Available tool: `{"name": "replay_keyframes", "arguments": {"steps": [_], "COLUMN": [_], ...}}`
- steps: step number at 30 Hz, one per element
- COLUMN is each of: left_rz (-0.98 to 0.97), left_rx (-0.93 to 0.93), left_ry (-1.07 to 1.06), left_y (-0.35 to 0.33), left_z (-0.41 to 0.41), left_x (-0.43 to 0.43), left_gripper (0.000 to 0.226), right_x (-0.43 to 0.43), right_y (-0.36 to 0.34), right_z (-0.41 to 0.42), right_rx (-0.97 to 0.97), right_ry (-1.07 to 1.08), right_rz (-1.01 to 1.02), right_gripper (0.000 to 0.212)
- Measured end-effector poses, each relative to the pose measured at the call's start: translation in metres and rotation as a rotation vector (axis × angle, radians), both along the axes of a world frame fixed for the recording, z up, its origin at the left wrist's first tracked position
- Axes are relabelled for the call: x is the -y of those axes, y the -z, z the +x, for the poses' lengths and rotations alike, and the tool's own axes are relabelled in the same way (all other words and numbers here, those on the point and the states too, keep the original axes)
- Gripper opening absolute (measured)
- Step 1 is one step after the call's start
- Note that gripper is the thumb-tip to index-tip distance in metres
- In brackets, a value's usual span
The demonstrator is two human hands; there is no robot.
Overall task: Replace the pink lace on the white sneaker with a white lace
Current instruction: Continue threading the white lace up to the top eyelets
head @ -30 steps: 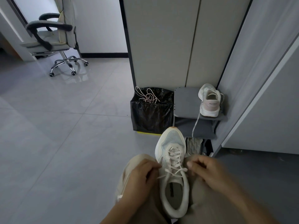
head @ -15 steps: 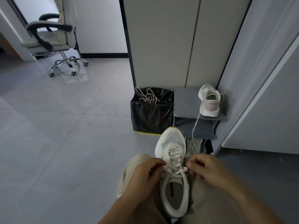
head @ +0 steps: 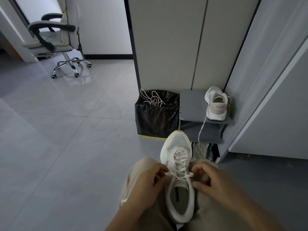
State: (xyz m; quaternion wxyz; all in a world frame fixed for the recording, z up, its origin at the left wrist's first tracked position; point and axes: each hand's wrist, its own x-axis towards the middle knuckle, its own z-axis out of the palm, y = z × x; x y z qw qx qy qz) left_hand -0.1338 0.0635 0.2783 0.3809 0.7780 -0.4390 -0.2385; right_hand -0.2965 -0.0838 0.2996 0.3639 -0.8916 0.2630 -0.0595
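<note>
Low in the frame's centre, the white sneaker [head: 179, 179] rests between the knees. Left hand [head: 146, 184] and right hand [head: 215, 182] pinch the white lace [head: 180, 165] ends — limp, light cord, best gripped near the stiff tips.

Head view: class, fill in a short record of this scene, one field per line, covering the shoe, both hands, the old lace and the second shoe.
shoe: white sneaker on lap, toe pointing away
lace: white lace threaded through eyelets
left hand: pinching lace end
right hand: pinching other end
old lace: pink lace on black bin
second shoe: other sneaker on grey rack
</note>
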Motion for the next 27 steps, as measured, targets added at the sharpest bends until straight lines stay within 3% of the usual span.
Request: {"name": "replay_keyframes", "arguments": {"steps": [4,7,12,15,19,24,27], "left_rz": [0.036,0.024,0.007,-0.013,-0.073,-0.081,-0.056], "left_rx": [-0.048,-0.077,-0.078,-0.073,-0.083,-0.091,-0.078], "left_ry": [-0.012,-0.049,-0.075,-0.124,-0.223,-0.248,-0.258], "left_y": [-0.007,-0.009,-0.01,-0.01,-0.009,-0.009,-0.007], "left_z": [-0.003,-0.003,-0.003,-0.005,-0.006,-0.003,-0.004], "left_x": [-0.004,-0.007,-0.006,-0.008,-0.013,-0.02,-0.023], "left_gripper": [0.025,0.027,0.031,0.028,0.022,0.024,0.023], "right_x": [-0.003,-0.001,-0.006,-0.005,-0.005,0.001,0.002], "right_y": [-0.003,-0.003,0.003,0.004,0.0,-0.001,0.0], "right_z": [0.003,0.004,0.011,0.011,0.005,-0.01,-0.014], "right_rx": [-0.179,-0.209,-0.175,-0.082,-0.005,0.003,-0.047], "right_ry": [-0.079,-0.081,-0.071,-0.074,-0.043,-0.037,0.007], "right_rz": [-0.105,-0.106,-0.323,-0.273,-0.192,-0.106,-0.113], "right_gripper": [0.023,0.015,0.013,0.004,0.013,0.023,0.019]}}
